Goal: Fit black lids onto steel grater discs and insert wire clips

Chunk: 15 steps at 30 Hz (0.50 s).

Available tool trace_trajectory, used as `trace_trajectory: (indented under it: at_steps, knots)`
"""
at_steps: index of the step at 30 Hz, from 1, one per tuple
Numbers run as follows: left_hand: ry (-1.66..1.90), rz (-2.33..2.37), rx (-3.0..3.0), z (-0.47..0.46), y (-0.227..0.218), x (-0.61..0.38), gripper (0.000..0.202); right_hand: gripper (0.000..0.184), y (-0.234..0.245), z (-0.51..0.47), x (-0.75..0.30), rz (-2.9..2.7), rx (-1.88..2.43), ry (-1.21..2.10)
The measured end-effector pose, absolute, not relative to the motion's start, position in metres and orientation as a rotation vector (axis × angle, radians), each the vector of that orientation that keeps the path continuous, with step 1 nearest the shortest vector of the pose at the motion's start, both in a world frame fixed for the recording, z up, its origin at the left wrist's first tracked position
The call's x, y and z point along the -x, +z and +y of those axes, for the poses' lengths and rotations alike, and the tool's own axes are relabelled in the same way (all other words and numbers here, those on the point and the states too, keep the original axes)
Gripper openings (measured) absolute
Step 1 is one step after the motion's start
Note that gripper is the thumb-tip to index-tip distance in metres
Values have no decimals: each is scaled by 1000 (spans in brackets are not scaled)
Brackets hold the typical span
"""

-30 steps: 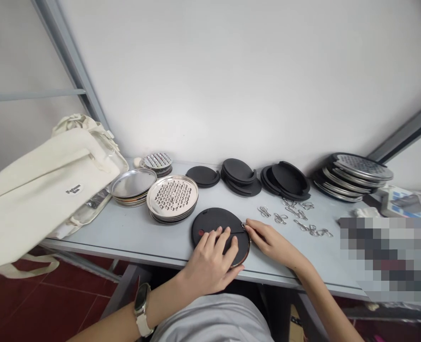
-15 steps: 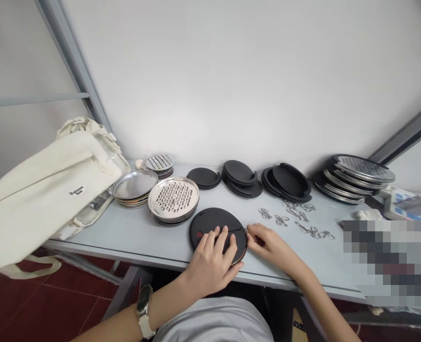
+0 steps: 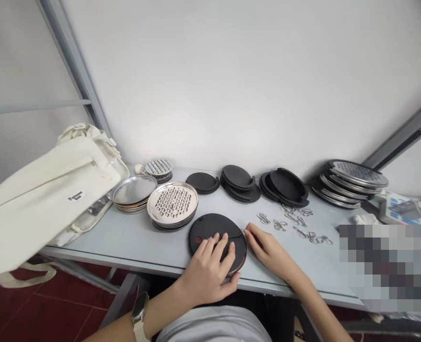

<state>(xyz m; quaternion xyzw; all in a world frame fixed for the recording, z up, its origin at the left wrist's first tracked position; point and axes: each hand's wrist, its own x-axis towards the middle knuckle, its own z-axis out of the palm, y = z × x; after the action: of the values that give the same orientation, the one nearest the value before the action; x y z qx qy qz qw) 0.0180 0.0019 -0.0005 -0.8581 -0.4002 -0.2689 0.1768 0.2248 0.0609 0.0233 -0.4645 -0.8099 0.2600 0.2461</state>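
A round black plastic grater holder [image 3: 212, 225] with a red dot and a slot lies near the table's front edge, a coppery rim showing at its lower right. My left hand [image 3: 210, 266] rests on top of it, fingers spread and thumb at the near rim. At the holder's right edge, my right hand [image 3: 265, 247] has thumb and index finger pinched around a small shiny metal clip, mostly hidden by the fingers. Several loose wire clips [image 3: 279, 225] lie scattered beyond my right hand.
Left of the holder stand stacks of round grater plates [image 3: 173, 204] and plain metal discs [image 3: 134, 190]. Black holders [image 3: 237, 176] line the wall, with a stack of assembled graters [image 3: 360, 175] at right. A cream bag [image 3: 53, 190] covers the table's left end.
The view has tilted slightly, so everything sits a little lower. Both hands stay at the holder; the right fingers have shifted slightly at its edge.
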Motion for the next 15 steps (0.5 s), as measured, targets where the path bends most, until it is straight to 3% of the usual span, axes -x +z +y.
trace_trajectory:
  at_steps: [15]
  knots:
    - [-824,-1066,2397,2,-2,-19,47,26,21,63,-227,-2312,1287,582]
